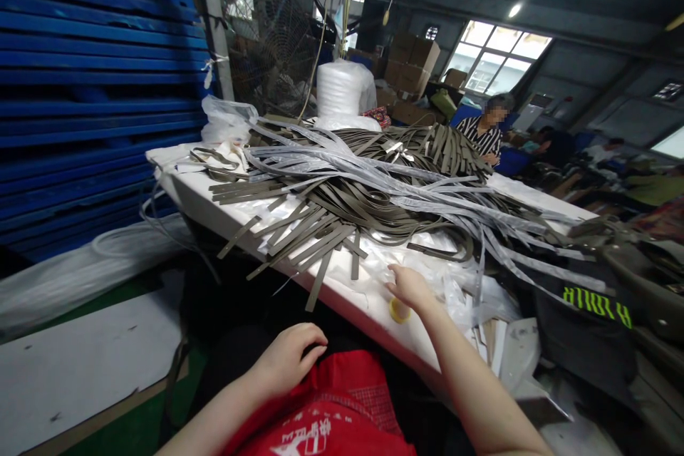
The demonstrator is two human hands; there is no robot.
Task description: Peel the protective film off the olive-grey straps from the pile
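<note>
My right hand is at the near edge of the white table, thumb stretched out and apart from the fingers. Just below it sits a small yellow ring, perhaps a tape roll; whether they touch, I cannot tell. Lower down, my left hand hovers over the red apron on my lap, its fingers loosely bent and a gap showing beside the thumb. Nothing shows in it. Dark olive straps lie in a tangled pile on the table, some ends hanging over the edge. Clear plastic strips run across them.
A large white roll stands behind the straps. Blue pallets are stacked at the left, beside a fan. A dark bag with green lettering is at the right. Across the table sits a person in a striped top.
</note>
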